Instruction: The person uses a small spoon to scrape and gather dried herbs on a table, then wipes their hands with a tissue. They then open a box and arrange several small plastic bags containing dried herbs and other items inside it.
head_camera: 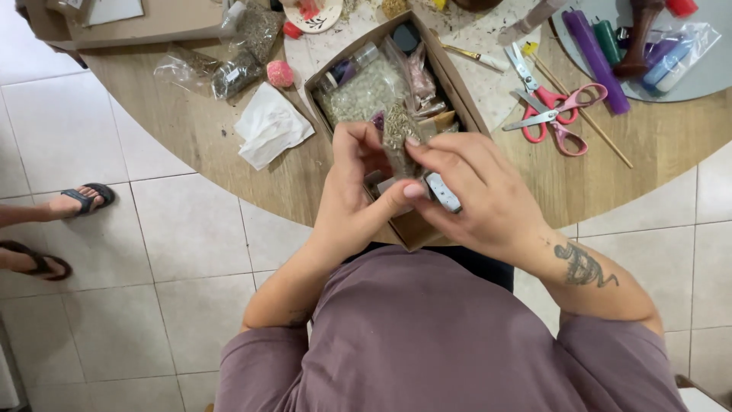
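While both hands meet over the near end of the cardboard box [450, 84], I see them sharing one small clear packet of dried herbs [399, 133]. My left hand [352, 200] comes in from below, its fingers curled together behind the packet and its thumb stretched across to the right, tip pressed near the packet's lower end. My right hand [479, 194] lies over the other side, fingers bent and close together, the fingertips pinching the packet's edge from the right. Tucked under that hand is a small pale blue object [442, 191]; I cannot tell what it is or whether the fingers grip it.

The packet stands roughly upright above the box's near half, just in front of a bigger bag of pale green herbs [366, 91] that lies inside the box with other little bags and bottles. The box sits at an angle on a round wooden table [191, 130], its near corner at the table's edge against my body.

Left of the box lies a crumpled white tissue [271, 126], with a pink ball [280, 73] just beyond it and more clear bags of herbs [229, 69] further left. Right of the box lie red-handled scissors [553, 103] and pink-handled scissors [560, 130], overlapping, beside a thin wooden stick [595, 126]. A purple candle [595, 57] rests on a grey tray [713, 72] at the far right. On the tiled floor [152, 252] to the left, another person's sandalled feet [84, 198] show.
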